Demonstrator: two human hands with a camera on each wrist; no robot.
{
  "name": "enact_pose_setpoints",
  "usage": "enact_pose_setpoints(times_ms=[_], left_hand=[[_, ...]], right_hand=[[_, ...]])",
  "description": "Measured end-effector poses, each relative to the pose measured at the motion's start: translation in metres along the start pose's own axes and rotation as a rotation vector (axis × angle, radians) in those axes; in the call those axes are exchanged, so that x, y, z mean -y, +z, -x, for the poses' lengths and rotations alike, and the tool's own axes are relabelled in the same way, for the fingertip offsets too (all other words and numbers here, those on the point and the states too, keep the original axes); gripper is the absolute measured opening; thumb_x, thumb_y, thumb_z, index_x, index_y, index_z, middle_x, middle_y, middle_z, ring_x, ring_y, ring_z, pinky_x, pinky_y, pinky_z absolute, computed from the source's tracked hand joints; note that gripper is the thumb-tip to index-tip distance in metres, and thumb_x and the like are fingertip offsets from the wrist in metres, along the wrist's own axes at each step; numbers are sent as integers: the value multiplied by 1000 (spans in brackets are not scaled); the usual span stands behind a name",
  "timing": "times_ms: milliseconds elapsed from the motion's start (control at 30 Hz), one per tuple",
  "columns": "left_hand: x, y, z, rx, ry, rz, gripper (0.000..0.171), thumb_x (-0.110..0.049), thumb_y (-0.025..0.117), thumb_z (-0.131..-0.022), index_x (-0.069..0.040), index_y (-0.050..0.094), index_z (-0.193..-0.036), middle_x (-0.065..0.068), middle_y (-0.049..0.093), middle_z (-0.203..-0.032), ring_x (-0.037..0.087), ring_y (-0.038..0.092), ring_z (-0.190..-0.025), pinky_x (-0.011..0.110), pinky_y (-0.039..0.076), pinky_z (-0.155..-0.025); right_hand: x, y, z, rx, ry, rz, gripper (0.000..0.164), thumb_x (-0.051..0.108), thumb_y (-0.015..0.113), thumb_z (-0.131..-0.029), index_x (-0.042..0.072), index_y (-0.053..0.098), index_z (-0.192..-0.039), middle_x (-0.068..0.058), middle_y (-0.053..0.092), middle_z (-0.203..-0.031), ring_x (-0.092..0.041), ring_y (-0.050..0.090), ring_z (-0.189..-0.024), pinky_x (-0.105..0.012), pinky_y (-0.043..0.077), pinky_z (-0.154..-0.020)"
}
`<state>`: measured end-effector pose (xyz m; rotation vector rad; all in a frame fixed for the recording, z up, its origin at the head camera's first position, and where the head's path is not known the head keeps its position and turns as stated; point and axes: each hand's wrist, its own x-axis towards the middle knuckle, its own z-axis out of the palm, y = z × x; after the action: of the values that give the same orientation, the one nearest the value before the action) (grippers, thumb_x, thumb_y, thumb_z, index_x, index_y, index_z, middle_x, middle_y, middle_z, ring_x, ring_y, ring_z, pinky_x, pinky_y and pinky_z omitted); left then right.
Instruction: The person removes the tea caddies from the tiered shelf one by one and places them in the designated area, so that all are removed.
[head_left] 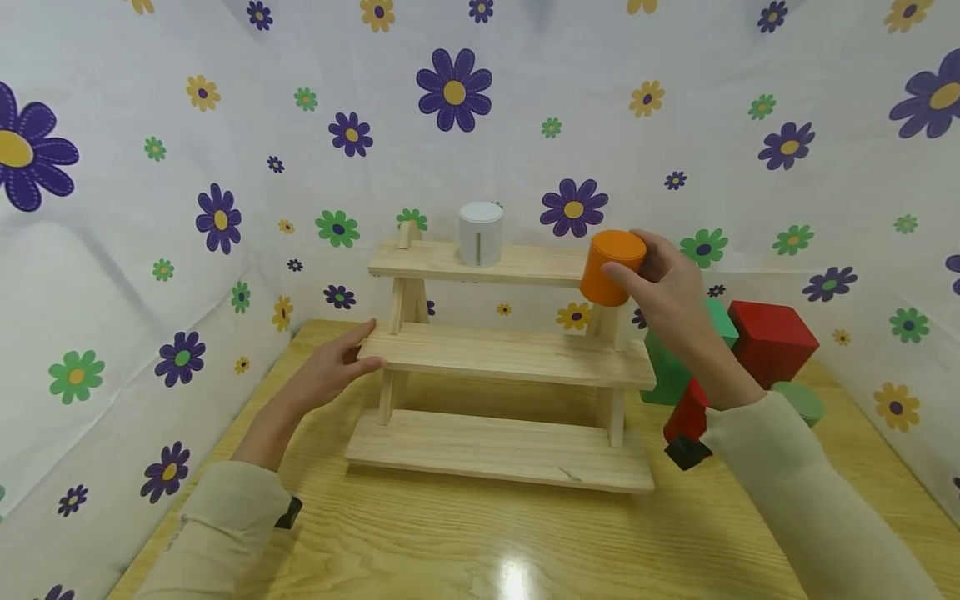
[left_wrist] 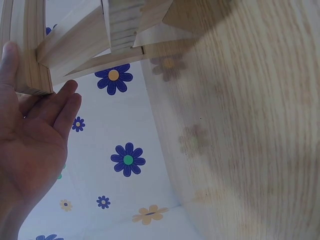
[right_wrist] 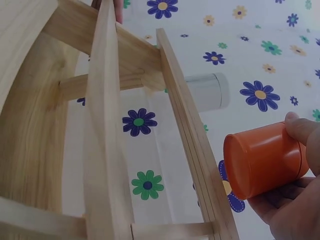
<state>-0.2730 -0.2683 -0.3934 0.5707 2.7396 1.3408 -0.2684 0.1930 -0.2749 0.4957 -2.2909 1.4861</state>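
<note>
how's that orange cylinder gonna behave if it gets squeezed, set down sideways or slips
The orange cylinder looks stiff: the right hand grips it with no visible dent. Its round wall suggests it would roll if laid on its side. The smooth, slightly glossy surface might be a little slippery.

The left sleeve (head_left: 225, 521) and right sleeve (head_left: 810, 492) are long and pale beige; a small black piece (head_left: 687, 452) shows beside each cuff (head_left: 738, 417).
</note>
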Motion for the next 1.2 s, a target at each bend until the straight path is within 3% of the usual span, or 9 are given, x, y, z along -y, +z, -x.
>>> enact_pose_setpoints(times_ms=[367, 500, 767, 867, 1033, 1200], left_hand=[[-5, -1, 3, 6, 0, 36, 79, -32, 63, -105, -6, 19, -165, 16, 18, -170, 39, 34, -149, 53, 37, -115], [-5, 0, 3, 7, -1, 46, 79, -31, 63, -105, -7, 18, -165, 16, 17, -170, 38, 35, -148, 53, 38, -115], [-3, 0, 1, 5, -11, 30, 83, -39, 64, -104, -7, 19, -165, 13, 18, -170, 36, 36, -148, 51, 38, -115], [-3, 0, 0, 4, -6, 17, 83, -40, 64, -104, -7, 19, -165, 14, 19, -170, 37, 35, -149, 52, 38, -115], [-4, -1, 1, -3, -4, 6, 82, -39, 63, -104, -7, 19, -165, 15, 19, -170, 37, 35, -149, 53, 36, -116], [-4, -1, 2, 2, -6, 22, 81, -36, 63, -105, -6, 19, -165, 16, 19, -170, 38, 34, -149, 53, 36, -116]], right_hand=[[-4, -32, 37, 4, 57, 120, 67, 30, 70, -102, 11, 41, -159, -13, 57, -146, -29, 59, -129, -14, 48, -98], [-9, -43, 49, -7, 71, 155, 67, 28, 70, -101, 10, 41, -159, -14, 58, -144, -14, 61, -120, -8, 46, -93], [-20, -61, 71, -23, 87, 195, 67, 26, 70, -102, 10, 40, -159, -21, 56, -145, -2, 61, -114, -6, 46, -89], [-22, -68, 79, -17, 92, 200, 66, 25, 69, -102, 10, 39, -159, -17, 56, -143, 7, 58, -109, -6, 46, -88], [-27, -80, 89, 16, 109, 224, 66, 23, 67, -104, 11, 36, -161, -9, 54, -138, 5, 58, -105, -5, 48, -84], [-36, -94, 99, 26, 121, 230, 64, 19, 67, -104, 5, 37, -159, 2, 56, -132, 6, 58, -103, -4, 47, -83]])
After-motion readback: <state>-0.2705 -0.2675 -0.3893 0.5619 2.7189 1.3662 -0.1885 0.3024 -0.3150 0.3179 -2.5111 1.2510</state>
